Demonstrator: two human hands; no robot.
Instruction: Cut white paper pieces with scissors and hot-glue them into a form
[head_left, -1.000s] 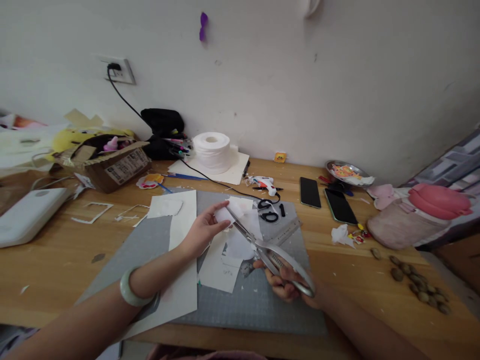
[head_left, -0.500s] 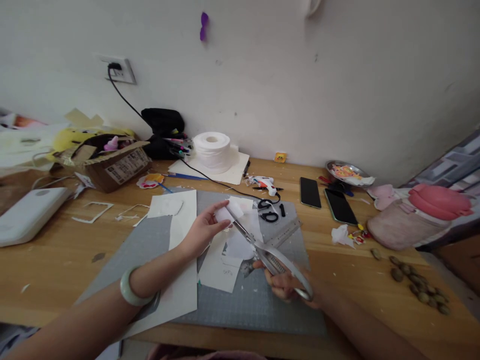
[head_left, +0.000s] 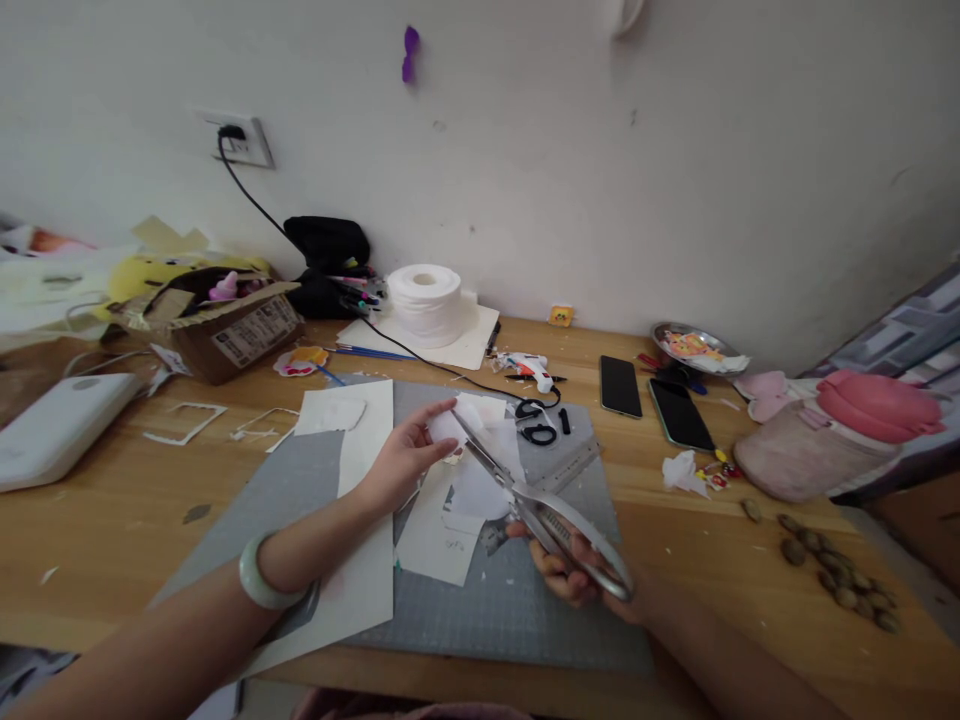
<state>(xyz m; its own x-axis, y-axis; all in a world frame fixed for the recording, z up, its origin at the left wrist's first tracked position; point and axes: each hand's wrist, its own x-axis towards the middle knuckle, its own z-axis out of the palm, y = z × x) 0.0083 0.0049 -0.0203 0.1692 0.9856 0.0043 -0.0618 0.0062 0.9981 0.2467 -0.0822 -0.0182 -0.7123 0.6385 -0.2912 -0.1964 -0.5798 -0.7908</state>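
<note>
A small white piece of paper (head_left: 444, 426) is pinched between the thumb and fingers of my left hand (head_left: 409, 455). My right hand (head_left: 566, 572) grips the large silver scissors (head_left: 536, 505), whose blades point up and left to the paper's right edge. The blades look parted a little. Beneath them, white paper pieces (head_left: 476, 490) and a strip with pencil marks (head_left: 442, 545) lie on the grey cutting mat (head_left: 562, 620). A larger white sheet (head_left: 360, 570) lies under my left forearm.
Black-handled scissors (head_left: 538, 433) and a metal ruler (head_left: 564, 470) lie on the mat's right side. Behind are a glue gun (head_left: 534, 370), paper roll (head_left: 425, 305) and cardboard box (head_left: 217, 330). Two phones (head_left: 620, 385), a pink bag (head_left: 817, 450) and several nuts (head_left: 844, 575) occupy the right.
The scissors' handles are spread wider, and the blades have parted slightly. My right hand has shifted a little to the right. My left hand still holds the paper in nearly the same place.
</note>
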